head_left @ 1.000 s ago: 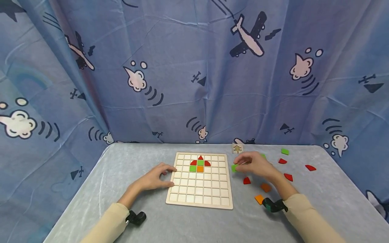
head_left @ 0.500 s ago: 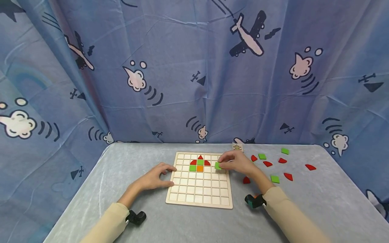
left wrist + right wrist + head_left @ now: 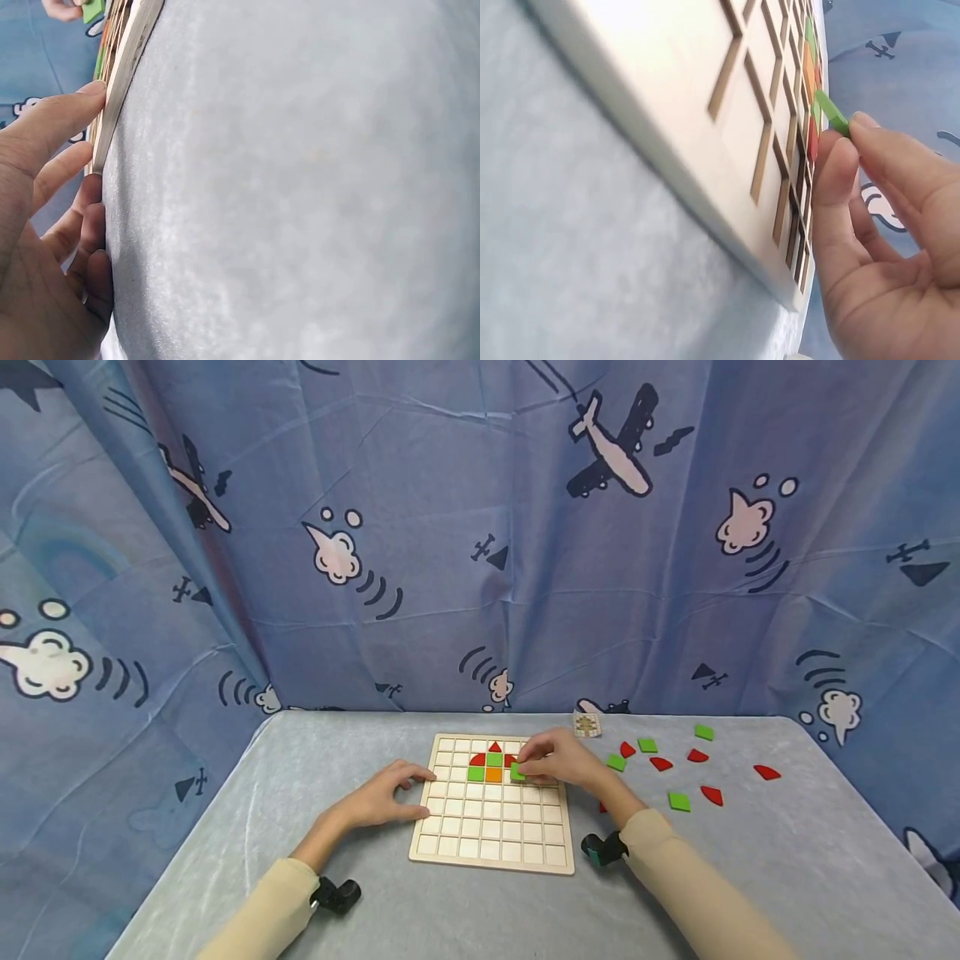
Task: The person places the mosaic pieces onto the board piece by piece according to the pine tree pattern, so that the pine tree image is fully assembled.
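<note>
A wooden grid board (image 3: 491, 832) lies on the table before me. On it, a red triangle (image 3: 495, 747) tops a green square (image 3: 494, 760), with curved red pieces either side; below are an orange square (image 3: 493, 775) and another green square (image 3: 476, 773). My right hand (image 3: 561, 760) pinches a green square tile (image 3: 517, 773) between thumb and fingers, right of the orange square and close over the board. In the right wrist view this tile (image 3: 831, 112) is tilted. My left hand (image 3: 386, 795) rests with thumb and fingertips against the board's left edge, also seen in the left wrist view.
Several loose pieces lie to the right, among them a green square (image 3: 678, 802) and a curved red piece (image 3: 767, 772). A small pattern card (image 3: 587, 725) lies behind the board's right corner. A patterned blue curtain (image 3: 420, 543) hangs behind the table.
My right hand has carried the green square tile leftward from beside the board to over it, near the orange square. The left hand has stayed at the board's edge.
</note>
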Motion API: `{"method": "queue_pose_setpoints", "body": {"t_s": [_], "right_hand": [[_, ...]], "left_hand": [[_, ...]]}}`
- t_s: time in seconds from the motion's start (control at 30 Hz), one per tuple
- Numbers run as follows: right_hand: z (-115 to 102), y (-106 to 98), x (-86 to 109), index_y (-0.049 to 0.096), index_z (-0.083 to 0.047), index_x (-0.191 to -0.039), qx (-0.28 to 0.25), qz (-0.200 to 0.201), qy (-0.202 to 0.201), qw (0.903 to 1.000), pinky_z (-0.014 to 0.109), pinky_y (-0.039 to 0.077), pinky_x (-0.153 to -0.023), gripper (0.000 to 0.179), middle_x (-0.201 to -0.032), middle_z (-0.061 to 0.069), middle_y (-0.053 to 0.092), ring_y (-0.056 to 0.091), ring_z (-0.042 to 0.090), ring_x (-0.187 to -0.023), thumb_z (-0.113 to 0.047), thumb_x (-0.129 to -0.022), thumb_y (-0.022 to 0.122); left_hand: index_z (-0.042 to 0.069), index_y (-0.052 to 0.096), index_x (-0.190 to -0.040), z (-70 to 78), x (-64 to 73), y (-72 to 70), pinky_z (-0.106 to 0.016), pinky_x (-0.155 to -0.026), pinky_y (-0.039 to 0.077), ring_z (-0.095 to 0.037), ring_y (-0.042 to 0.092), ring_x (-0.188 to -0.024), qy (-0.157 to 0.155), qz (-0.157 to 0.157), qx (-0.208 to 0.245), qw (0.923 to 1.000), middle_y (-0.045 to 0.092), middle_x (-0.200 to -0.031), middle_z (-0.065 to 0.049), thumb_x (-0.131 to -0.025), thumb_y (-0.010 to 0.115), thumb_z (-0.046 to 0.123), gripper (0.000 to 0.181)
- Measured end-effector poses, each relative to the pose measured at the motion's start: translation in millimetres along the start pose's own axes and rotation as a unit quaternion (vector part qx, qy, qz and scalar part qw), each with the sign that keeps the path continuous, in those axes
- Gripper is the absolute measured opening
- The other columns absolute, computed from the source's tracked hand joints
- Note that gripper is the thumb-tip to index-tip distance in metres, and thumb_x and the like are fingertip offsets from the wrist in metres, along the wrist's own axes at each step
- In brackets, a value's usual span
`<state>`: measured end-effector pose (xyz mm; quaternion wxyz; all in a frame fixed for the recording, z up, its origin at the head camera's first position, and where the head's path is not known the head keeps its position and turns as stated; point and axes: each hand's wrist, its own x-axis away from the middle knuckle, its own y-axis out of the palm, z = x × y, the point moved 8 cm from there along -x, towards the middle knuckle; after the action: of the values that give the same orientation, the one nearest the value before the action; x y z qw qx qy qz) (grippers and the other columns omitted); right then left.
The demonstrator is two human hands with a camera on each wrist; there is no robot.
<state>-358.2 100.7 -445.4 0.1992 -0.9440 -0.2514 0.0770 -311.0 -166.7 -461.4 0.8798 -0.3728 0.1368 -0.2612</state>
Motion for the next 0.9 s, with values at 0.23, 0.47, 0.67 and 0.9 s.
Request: {"method": "queue_pose_setpoints", "body": {"t_s": [0.23, 0.47, 0.67, 0.9], "right_hand": [[1.4, 8.2, -9.4, 0.072, 0.008, -0.092, 0.008, -0.008, -0.001, 0.9999, 0.031, 0.054, -0.058, 0.006, -0.073, 0.01, 0.067, 0.06, 0.018, -0.06, 0.005, -0.088, 0.076], [-2.2, 11.0, -12.0, 0.071, 0.006, -0.088, 0.045, 0.001, -0.001, 0.999, 0.032, 0.053, -0.055, 0.005, -0.07, 0.011, 0.067, 0.06, 0.02, -0.056, 0.007, -0.086, 0.076], [-4.0, 12.7, -13.6, 0.072, 0.003, -0.085, 0.08, -0.002, -0.006, 0.9968, 0.032, 0.053, -0.055, 0.007, -0.068, 0.007, 0.067, 0.06, 0.018, -0.055, 0.008, -0.084, 0.076], [-3.9, 13.4, -14.5, 0.072, 0.0, -0.081, 0.108, 0.003, 0.001, 0.9941, 0.03, 0.051, -0.053, 0.009, -0.063, 0.001, 0.063, 0.058, 0.015, -0.052, 0.006, -0.084, 0.078]], "left_hand": [[0.008, 0.062, -0.135, -0.9, -0.4, 0.1, -0.049, -0.093, 0.043, -0.027, 0.052, -0.107, 0.001, -0.001, 0.003, 1.0, 0.053, -0.127, -0.011, -0.089, 0.081, 0.025, 0.052], [0.008, 0.062, -0.135, -2.2, -0.1, 0.0, -0.049, -0.094, 0.043, -0.027, 0.051, -0.107, 0.0, 0.0, 0.006, 1.0, 0.053, -0.128, -0.01, -0.089, 0.081, 0.025, 0.052], [0.007, 0.062, -0.135, -1.1, 0.6, -0.8, -0.049, -0.094, 0.043, -0.027, 0.052, -0.106, 0.0, 0.001, 0.004, 1.0, 0.053, -0.127, -0.01, -0.089, 0.082, 0.025, 0.052], [0.008, 0.062, -0.136, -1.7, 0.9, -0.5, -0.05, -0.094, 0.043, -0.028, 0.052, -0.108, -0.004, -0.001, 0.005, 1.0, 0.053, -0.128, -0.01, -0.089, 0.081, 0.025, 0.053]]}}
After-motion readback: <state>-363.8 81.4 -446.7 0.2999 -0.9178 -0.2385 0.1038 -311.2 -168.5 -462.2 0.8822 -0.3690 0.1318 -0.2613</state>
